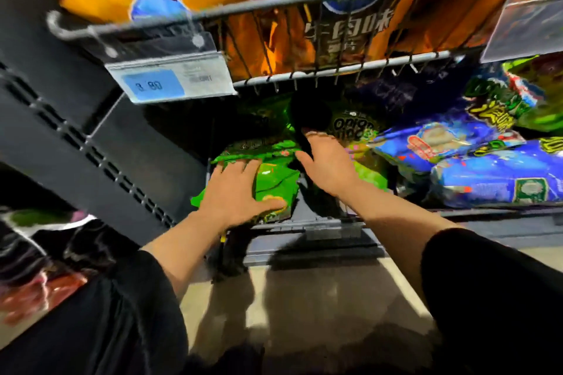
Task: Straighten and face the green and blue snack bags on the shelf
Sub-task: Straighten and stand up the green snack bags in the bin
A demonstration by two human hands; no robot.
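A green snack bag (275, 184) lies flat at the front left of the low shelf. My left hand (236, 192) rests on it with the fingers spread straight and the thumb along its lower edge. Behind it lies another green bag (253, 151). My right hand (327, 163) reaches into the dark gap between the green bags and a green "onion" bag (353, 128); its fingertips are hidden in the shadow. Blue snack bags (493, 175) lie stacked to the right.
A wire basket shelf (274, 6) full of orange bags hangs just above, with a price tag (170, 79) at its left front. A dark perforated upright (91, 143) bounds the left side. The lower shelf's front rail (320, 222) runs below my hands.
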